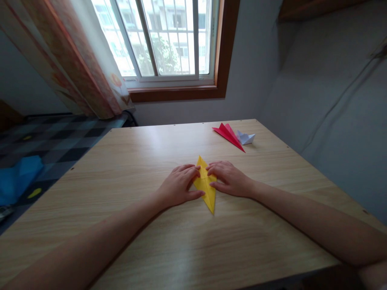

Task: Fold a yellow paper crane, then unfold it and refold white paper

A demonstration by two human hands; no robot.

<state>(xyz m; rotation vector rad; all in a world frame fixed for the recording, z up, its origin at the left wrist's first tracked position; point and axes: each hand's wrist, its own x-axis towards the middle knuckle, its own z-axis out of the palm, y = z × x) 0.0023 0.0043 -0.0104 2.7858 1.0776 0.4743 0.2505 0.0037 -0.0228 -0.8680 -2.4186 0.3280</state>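
A piece of yellow folded paper (207, 193) lies on the wooden table in front of me. It is a long diamond with creases along and across its middle, one point towards the window and one towards me. My left hand (181, 184) rests at its left edge, fingertips on the upper part and thumb stretched out lower down. From the right, my right hand (228, 178) touches the paper with slightly bent fingers, thumb apart from them. Neither hand is closed around the paper. The fingertips hide parts of both its side edges.
Farther back on the table (136, 161) lie a red paper plane (229, 136) and a small white paper boat (246, 138), side by side. A checked bed cover (60, 141) with a blue item (21, 177) is at the left. A window and a curtain (75, 60) are beyond.
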